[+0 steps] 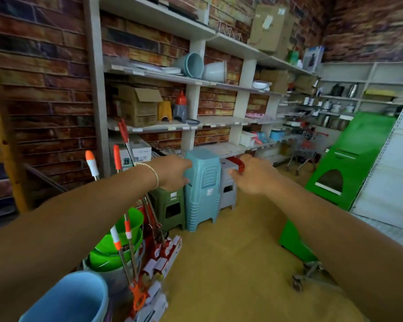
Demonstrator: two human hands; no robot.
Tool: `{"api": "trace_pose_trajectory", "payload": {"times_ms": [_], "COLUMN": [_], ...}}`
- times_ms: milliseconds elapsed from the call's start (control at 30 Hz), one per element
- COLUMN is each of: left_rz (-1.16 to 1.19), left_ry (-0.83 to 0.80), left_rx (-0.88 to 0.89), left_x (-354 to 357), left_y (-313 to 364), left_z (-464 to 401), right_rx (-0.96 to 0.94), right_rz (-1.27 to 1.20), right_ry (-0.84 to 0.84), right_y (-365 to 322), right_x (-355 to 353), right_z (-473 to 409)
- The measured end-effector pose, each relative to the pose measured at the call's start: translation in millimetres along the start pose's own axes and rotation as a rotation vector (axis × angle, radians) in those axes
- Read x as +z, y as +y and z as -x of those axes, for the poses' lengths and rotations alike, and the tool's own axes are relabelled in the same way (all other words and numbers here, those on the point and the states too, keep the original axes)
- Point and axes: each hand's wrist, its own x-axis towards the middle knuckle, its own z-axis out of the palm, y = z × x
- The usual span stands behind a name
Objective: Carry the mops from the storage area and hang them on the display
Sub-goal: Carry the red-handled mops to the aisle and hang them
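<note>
Both hands risk trouble: right hand [251,175] grasps a red handle [239,164], left hand [175,174] looks clenched, and swinging poles could topple the stacked stools [203,189] at frame centre.

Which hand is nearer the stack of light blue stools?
Left. The left hand sits at the upper left side of the stack of light blue stools, seemingly touching it. The right hand is off to its right, gripping a red handle.
</note>
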Motion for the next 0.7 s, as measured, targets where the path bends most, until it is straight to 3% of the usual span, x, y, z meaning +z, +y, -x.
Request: {"api": "trace_pose_trajectory", "payload": {"times_ms": [333,700], "left_rz": [-0.026,0.022], "left_ry": [-0.017,0.088], "left_rx": [0.027,-0.058], "left_x": [35.9,13.0], "left_y": [-2.5,-3.2], "left_z": [-153.0,-332.4], "right_rx": [-0.004,-0.011], "right_rz": [0.001,0.004], "right_ry": [-0.021,0.012], "right_y": [68.9,158.0], "right_x": [38.0,19.6], "right_z": [-129.7,-290.4]}}
